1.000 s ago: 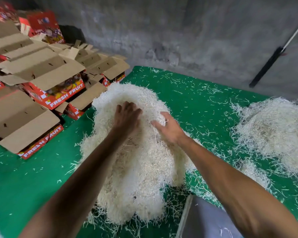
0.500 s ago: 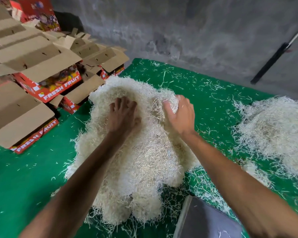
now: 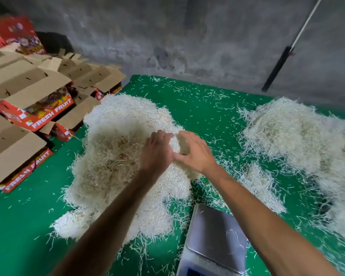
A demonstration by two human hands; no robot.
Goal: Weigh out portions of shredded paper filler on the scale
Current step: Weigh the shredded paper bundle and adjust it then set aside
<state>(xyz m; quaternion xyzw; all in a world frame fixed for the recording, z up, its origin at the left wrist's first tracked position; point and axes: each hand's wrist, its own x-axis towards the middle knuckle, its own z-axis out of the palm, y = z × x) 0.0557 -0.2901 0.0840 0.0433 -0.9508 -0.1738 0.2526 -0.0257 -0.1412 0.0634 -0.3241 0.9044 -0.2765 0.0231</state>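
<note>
While both forearms are reaching forward from the bottom of the head view, the left hand (image 3: 156, 151) and the right hand (image 3: 195, 154) are meeting on the upper right part of a big pile of shredded paper filler (image 3: 124, 162) that is lying on the green table (image 3: 203, 108). The left hand is curling its fingers down into the strands, so its grip is closing on a tuft of the filler. The right hand is lying just beside it, its thumb touching the left hand; its fingers are bending over a clump of the same pile, and the grip is gathering the strands rather than lying flat.

Near the person, at the bottom edge, the scale (image 3: 215, 238) is sitting on the table just right of the pile's near end, partly under the right forearm. Its steel platter is carrying only a few stray strands. A second heap of filler (image 3: 295, 132) is spreading over the right side of the table, well apart from the hands, with a smaller patch (image 3: 261, 186) lying between it and the right forearm. Loose shreds are lying scattered across the green surface.

Off the table's left edge, open cardboard boxes (image 3: 28, 92) printed FRESH FRUIT are standing stacked with their flaps up. Behind the table a grey concrete wall (image 3: 187, 36) is rising, and a long-handled tool (image 3: 283, 60) is leaning against it at upper right.
</note>
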